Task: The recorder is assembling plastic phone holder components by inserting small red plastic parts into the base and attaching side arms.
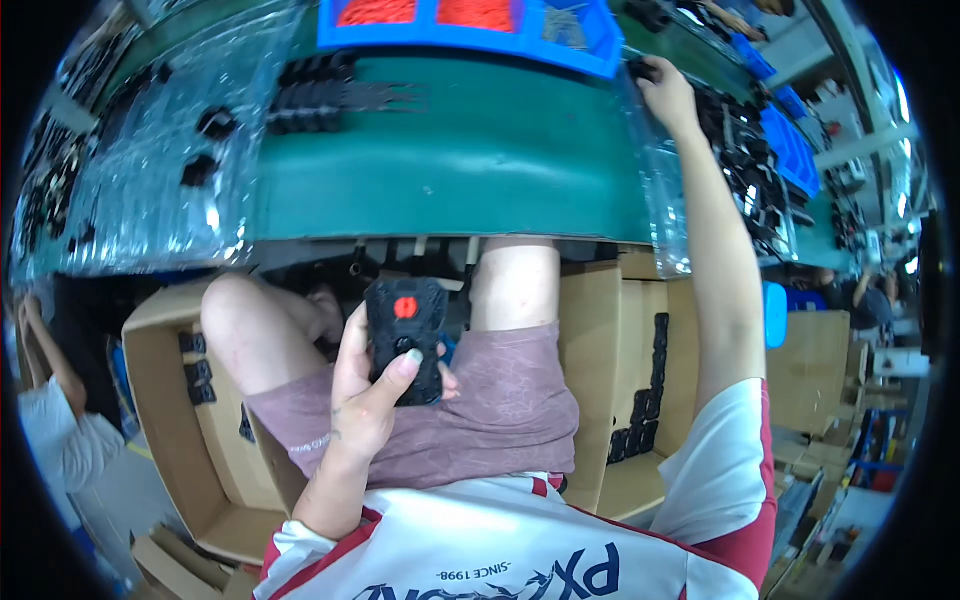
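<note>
My left hand (368, 405) is closed around a black plastic housing (425, 335), held upright above my lap. A round orange-red piece (405, 307) sits in its upper face, and my thumb presses on the lower half. At the far right of the bench, my outstretched right hand (670, 95) has its fingers bent together on a small black part (641, 69), whose shape is mostly hidden. Beside that hand lie many black plastic parts (745, 150) on clear plastic.
A blue divided bin (470, 42) with red-orange and grey pieces stands at the back of the green bench (450, 170). Stacked black parts (310, 92) lie at left, near clear plastic sheeting (150, 190). Cardboard boxes (215, 450) with black parts flank my legs. Other people sit nearby.
</note>
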A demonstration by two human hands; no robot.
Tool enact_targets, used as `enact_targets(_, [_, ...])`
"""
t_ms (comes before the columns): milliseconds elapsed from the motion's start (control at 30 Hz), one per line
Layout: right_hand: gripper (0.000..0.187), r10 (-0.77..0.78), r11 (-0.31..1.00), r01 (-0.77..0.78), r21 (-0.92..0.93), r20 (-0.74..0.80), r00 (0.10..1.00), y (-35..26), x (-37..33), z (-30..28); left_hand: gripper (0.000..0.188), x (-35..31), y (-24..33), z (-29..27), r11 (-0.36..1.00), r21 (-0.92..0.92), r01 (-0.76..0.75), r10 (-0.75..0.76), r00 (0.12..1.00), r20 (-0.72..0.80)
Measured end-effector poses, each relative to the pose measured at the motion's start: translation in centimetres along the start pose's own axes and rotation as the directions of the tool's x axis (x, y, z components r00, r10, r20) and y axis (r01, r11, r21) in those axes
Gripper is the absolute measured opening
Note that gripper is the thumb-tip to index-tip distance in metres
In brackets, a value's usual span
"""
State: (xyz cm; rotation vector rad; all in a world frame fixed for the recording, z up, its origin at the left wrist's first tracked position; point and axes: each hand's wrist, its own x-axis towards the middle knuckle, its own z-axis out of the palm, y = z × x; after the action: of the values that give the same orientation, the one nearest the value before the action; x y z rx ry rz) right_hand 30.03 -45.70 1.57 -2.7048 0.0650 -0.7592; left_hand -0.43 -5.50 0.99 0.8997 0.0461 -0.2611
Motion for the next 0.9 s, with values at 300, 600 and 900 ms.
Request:
enact_targets(300, [0.021,0.368,0.751,-0.152,0.643,-0.216,0.905,-0.6,-1.6,-4.9,0.052,-0.3,0.5,-1.8,1.0,-0.02,-0.009,0.009,0.999,-0.038])
enact_targets(600, [0.029,-0.105,-0.069,-0.587,0.807,0.579,0.809,-18.8,-16.9,-7.5,0.05,-0.6,0.6,-2.9,0.997,-0.075,-0.018,0.022,0.999,0.049])
enact_targets(900, [0.029,-0.378,-0.093,-0.754,0.65,0.677,0.631,-24.3,-20.8,-4.6,0.056,-0.8,0.3,-3.1,0.99,-0.122,-0.075,0.083,0.995,0.057])
